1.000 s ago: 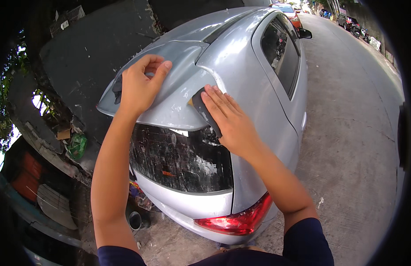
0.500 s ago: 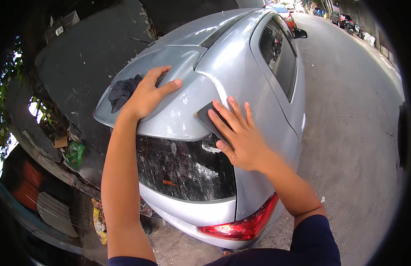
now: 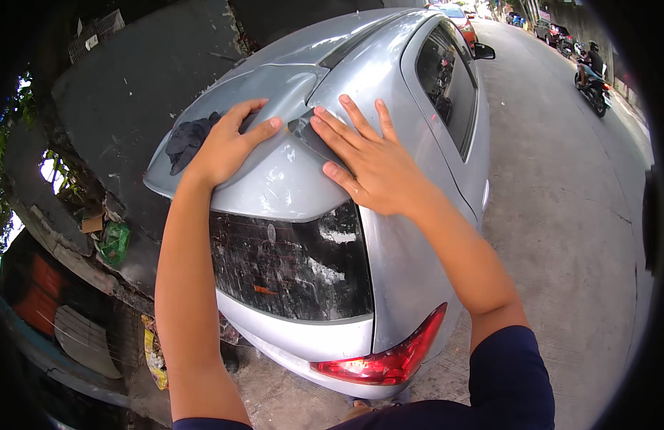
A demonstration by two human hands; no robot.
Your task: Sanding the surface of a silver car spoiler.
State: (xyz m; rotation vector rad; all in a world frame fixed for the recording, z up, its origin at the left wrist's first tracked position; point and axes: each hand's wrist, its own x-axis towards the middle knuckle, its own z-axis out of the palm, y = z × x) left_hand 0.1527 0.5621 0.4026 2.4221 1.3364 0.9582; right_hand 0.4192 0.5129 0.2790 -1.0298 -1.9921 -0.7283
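Observation:
A silver car point(image 3: 389, 72) stands before me, its rear spoiler point(image 3: 264, 190) dull and marked with pale streaks. My right hand point(image 3: 364, 158) lies on the spoiler's right end near the body seam, fingers spread. Under its fingers and palm it presses a dark grey sheet of sandpaper point(image 3: 301, 129) against the paint. To the left, my left hand point(image 3: 224, 147) rests on top of the spoiler, thumb and fingers apart. Beside it lies a crumpled dark cloth point(image 3: 186, 145). A dark patch shows between the left thumb and forefinger; I cannot tell whether it is shadow or cloth.
Below the spoiler are the smeared rear window point(image 3: 289, 269) and red tail light point(image 3: 389, 351). A dark wall point(image 3: 146, 93) runs close along the left. On the road at right, a person rides a motorcycle point(image 3: 595, 89); an orange car point(image 3: 467, 29) stands ahead.
My right hand has slid the sandpaper forward and left, up toward the roof seam. The left hand stays on the spoiler. A motorcycle rider has come into view at right.

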